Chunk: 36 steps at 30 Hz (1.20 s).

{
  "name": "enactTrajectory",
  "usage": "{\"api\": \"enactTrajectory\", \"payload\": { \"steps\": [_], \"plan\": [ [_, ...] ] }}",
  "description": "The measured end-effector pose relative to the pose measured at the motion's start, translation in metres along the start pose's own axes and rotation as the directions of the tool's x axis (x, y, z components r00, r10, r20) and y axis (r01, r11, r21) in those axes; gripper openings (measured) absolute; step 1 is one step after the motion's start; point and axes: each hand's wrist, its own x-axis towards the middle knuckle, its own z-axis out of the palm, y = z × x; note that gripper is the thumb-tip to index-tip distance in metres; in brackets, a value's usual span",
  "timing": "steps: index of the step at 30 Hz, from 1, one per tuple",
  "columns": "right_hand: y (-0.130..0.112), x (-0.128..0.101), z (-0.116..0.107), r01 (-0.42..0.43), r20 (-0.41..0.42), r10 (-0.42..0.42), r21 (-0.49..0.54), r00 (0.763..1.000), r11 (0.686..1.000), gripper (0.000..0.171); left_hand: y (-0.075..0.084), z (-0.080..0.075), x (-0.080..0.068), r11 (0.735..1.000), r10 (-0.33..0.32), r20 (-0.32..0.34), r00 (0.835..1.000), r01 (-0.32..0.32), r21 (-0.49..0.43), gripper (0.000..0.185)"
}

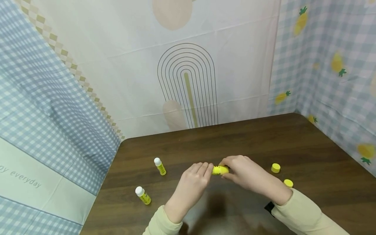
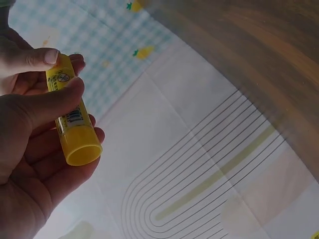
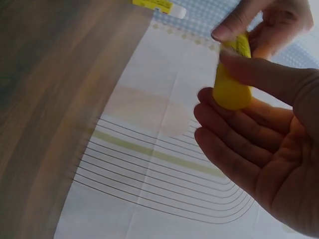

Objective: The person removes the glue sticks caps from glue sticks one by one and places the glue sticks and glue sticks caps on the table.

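Over a dark wooden table (image 1: pixel 308 147) walled by cloth (image 1: pixel 235 65), both hands' grips pinch a glue stick (image 1: pixel 220 170).

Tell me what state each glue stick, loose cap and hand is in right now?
Held glue stick: off the table, gripped at both ends.
Left hand: grips the stick.
Right hand: pinches the stick.
Two other glue sticks: white-capped, lying on the table.
Two yellow caps: loose on the table.

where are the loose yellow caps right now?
Head view: both yellow caps sit on the wooden table, just beyond the right hand, across from the two white-tipped glue sticks.
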Motion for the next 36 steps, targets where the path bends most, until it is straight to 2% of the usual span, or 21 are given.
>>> {"api": "enactTrajectory", "payload": {
  "steps": [6, 11, 17, 20, 21, 24, 28, 30, 31, 32, 33, 34, 35, 36],
  "plan": [
    [-0.003, -0.004, 0.009, 0.083, -0.139, -0.097, -0.102, 0.986, 0.991, 0.02, -0.003, -0.002, 0.001, 0.998, -0.036, -0.013, 0.999, 0.036, -0.052, 0.026],
    [-0.002, -0.007, 0.019, 0.154, -0.24, -0.196, -0.181, 0.951, 0.971, 0.027, -0.006, -0.006, 0.0, 0.994, -0.049, -0.005, 0.999, 0.048, -0.097, 0.033],
    [0.004, -0.01, 0.031, 0.263, -0.365, -0.365, -0.299, 0.856, 0.917, 0.04, -0.009, -0.01, 0.001, 0.989, -0.065, 0.012, 0.998, 0.066, -0.134, 0.035],
    [0.008, -0.01, 0.035, 0.297, -0.406, -0.426, -0.343, 0.809, 0.891, 0.025, -0.011, -0.011, 0.002, 0.985, -0.073, 0.016, 0.997, 0.075, -0.154, 0.037],
    [0.01, -0.01, 0.037, 0.304, -0.417, -0.444, -0.36, 0.793, 0.882, 0.028, -0.012, -0.012, 0.003, 0.984, -0.075, 0.019, 0.997, 0.077, -0.16, 0.037],
    [0.013, -0.008, 0.042, 0.309, -0.441, -0.497, -0.43, 0.748, 0.848, 0.049, -0.013, -0.013, 0.004, 0.981, -0.081, 0.023, 0.996, 0.083, -0.178, 0.038],
    [0.018, -0.006, 0.048, 0.301, -0.468, -0.553, -0.51, 0.689, 0.806, 0.044, -0.014, -0.013, 0.006, 0.975, -0.089, 0.037, 0.995, 0.094, -0.2, 0.037],
    [0.019, -0.005, 0.051, 0.295, -0.485, -0.568, -0.528, 0.665, 0.796, 0.042, -0.014, -0.014, 0.008, 0.973, -0.094, 0.044, 0.995, 0.101, -0.208, 0.035],
    [0.019, -0.005, 0.052, 0.288, -0.491, -0.564, -0.529, 0.663, 0.799, 0.04, -0.015, -0.014, 0.008, 0.973, -0.097, 0.046, 0.994, 0.105, -0.208, 0.034],
    [0.019, -0.005, 0.053, 0.283, -0.494, -0.551, -0.516, 0.672, 0.808, 0.039, -0.015, -0.015, 0.009, 0.973, -0.1, 0.044, 0.994, 0.107, -0.205, 0.034],
    [0.018, -0.006, 0.053, 0.279, -0.492, -0.526, -0.49, 0.693, 0.826, 0.032, -0.015, -0.014, 0.009, 0.974, -0.101, 0.035, 0.994, 0.106, -0.198, 0.033],
    [0.017, -0.006, 0.051, 0.269, -0.489, -0.487, -0.451, 0.724, 0.851, 0.026, -0.014, -0.013, 0.009, 0.978, -0.097, 0.022, 0.995, 0.1, -0.184, 0.032],
    [0.016, -0.006, 0.048, 0.249, -0.474, -0.43, -0.397, 0.768, 0.883, 0.023, -0.014, -0.011, 0.009, 0.982, -0.09, 0.005, 0.996, 0.09, -0.166, 0.031],
    [0.013, -0.006, 0.044, 0.224, -0.44, -0.359, -0.33, 0.823, 0.917, 0.025, -0.013, -0.009, 0.009, 0.986, -0.081, -0.018, 0.997, 0.077, -0.146, 0.031]
  ]
}}
